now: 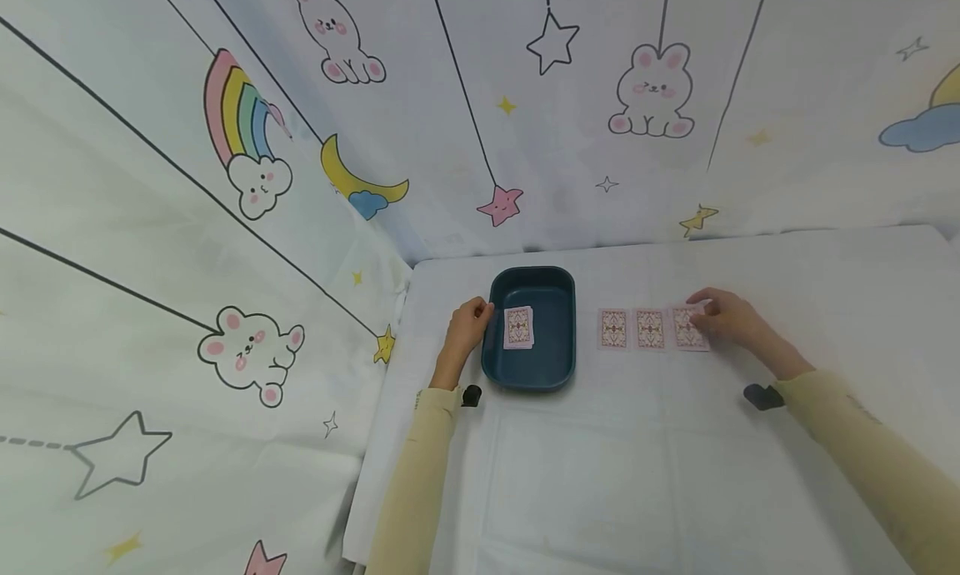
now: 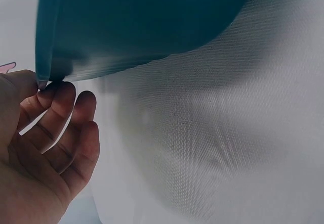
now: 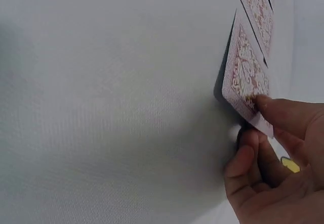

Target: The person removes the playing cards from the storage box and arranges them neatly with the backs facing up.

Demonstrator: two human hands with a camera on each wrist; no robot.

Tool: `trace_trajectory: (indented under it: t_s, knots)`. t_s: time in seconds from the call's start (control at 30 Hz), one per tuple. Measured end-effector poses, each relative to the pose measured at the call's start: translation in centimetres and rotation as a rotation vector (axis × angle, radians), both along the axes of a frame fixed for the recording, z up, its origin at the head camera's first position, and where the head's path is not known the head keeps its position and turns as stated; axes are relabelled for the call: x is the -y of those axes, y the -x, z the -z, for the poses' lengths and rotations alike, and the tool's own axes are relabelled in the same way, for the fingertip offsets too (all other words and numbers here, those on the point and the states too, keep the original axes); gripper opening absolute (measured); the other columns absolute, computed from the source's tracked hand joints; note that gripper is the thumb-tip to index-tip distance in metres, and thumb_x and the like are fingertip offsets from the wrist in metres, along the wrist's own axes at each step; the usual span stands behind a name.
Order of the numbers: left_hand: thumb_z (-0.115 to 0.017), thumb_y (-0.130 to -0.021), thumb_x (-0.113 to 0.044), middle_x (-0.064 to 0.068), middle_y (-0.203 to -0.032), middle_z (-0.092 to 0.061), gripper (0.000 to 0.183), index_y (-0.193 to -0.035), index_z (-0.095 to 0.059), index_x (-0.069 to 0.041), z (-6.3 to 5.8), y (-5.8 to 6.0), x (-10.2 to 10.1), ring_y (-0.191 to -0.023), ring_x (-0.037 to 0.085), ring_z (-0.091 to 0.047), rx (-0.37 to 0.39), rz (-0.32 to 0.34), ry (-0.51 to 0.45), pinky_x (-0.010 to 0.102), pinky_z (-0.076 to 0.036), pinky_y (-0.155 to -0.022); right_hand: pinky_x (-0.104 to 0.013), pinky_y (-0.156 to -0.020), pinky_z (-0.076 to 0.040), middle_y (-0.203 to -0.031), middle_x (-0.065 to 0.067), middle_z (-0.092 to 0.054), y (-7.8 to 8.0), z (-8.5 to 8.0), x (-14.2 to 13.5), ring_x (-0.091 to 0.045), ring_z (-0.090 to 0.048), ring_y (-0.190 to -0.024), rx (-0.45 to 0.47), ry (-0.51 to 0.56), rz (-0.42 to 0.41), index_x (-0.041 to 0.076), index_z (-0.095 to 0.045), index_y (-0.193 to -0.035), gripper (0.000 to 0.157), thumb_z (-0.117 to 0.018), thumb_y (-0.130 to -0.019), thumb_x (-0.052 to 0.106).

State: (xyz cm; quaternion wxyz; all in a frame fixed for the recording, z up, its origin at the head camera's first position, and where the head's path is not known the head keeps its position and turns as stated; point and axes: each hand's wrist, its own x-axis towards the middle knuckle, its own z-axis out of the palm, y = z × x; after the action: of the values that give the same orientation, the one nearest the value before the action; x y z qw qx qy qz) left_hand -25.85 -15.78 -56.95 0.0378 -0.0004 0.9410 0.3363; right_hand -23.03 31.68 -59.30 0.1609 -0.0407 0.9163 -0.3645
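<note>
My left hand [image 1: 468, 322] pinches the left rim of a dark teal tray [image 1: 557, 342] between thumb and fingers; the left wrist view shows the grip on the tray's edge [image 2: 44, 42]. Inside the tray lies a small stack of playing cards [image 1: 518, 328], patterned backs up. To the tray's right, playing cards lie face down in a row: a left one [image 1: 613, 329], a middle one [image 1: 649, 330] and a right one [image 1: 686, 328]. My right hand [image 1: 731, 317] pinches the right card, whose near edge is tilted up off the cloth in the right wrist view [image 3: 248, 72].
A white cloth [image 1: 585, 475] covers the table. Behind and to the left hang white curtains [image 1: 450, 142] printed with rabbits, stars and moons. Black wrist straps' ends [image 1: 763, 397] show by the sleeves.
</note>
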Motion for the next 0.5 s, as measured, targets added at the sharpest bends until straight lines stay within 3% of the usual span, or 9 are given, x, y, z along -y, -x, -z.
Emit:
trace_trajectory:
  t_s: [0.3,0.5]
  knots:
    - [-0.053,-0.105,-0.033,0.003,-0.080,-0.055,0.027,-0.091,-0.060,-0.011,0.1,0.1,0.1,-0.068,0.016,-0.049,-0.006,0.006,-0.006,0.027,-0.037,-0.060,-0.060,-0.089,-0.042,-0.116,-0.035,-0.051,-0.2,1.0,0.4,-0.047,-0.049,-0.107,-0.135,-0.053,0.002,-0.006,-0.055,-0.126,0.036,-0.063,-0.096,0.012]
    - [-0.053,-0.105,-0.033,0.003,-0.079,-0.054,0.027,-0.091,-0.060,-0.010,0.2,0.2,0.1,-0.067,0.016,-0.049,-0.002,0.004,-0.004,0.027,-0.037,-0.059,-0.062,-0.093,-0.040,-0.116,-0.035,-0.049,-0.3,1.2,0.5,-0.048,-0.048,-0.108,-0.163,-0.056,-0.007,-0.008,-0.057,-0.123,0.033,-0.063,-0.096,0.010]
